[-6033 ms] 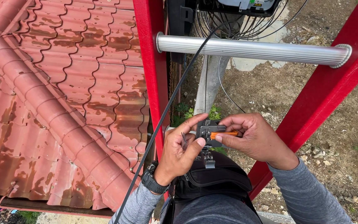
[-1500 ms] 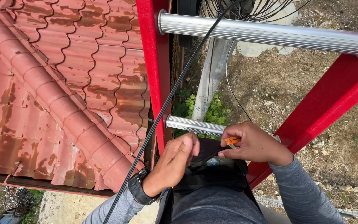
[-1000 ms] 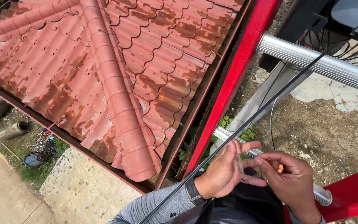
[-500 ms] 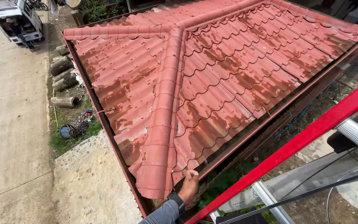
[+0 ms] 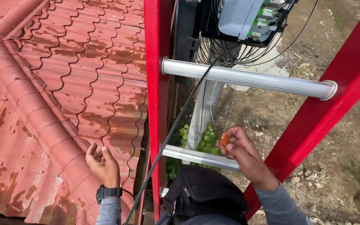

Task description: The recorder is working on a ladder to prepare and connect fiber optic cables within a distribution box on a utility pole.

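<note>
Orange tool (image 5: 223, 139) in right hand (image 5: 241, 155)

Orange tool (image 5: 223, 139) mostly hidden in right hand (image 5: 240, 152); black cable (image 5: 176, 125) cut off at bottom edge.

— Red ladder (image 5: 157, 104), 2 ribbed silver rungs (image 5: 246, 78), black cable (image 5: 176, 125) slanting across the upper one.
— Behind: rusty red tiled roof (image 5: 63, 83), bare.

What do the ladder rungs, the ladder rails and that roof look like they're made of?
Ladder rungs: probably aluminium, silvery and finely ribbed. Ladder rails: smooth matte red, possibly fibreglass or painted metal. Roof: red tile-profile sheeting, likely painted metal, with brown rust-like patches.
</note>
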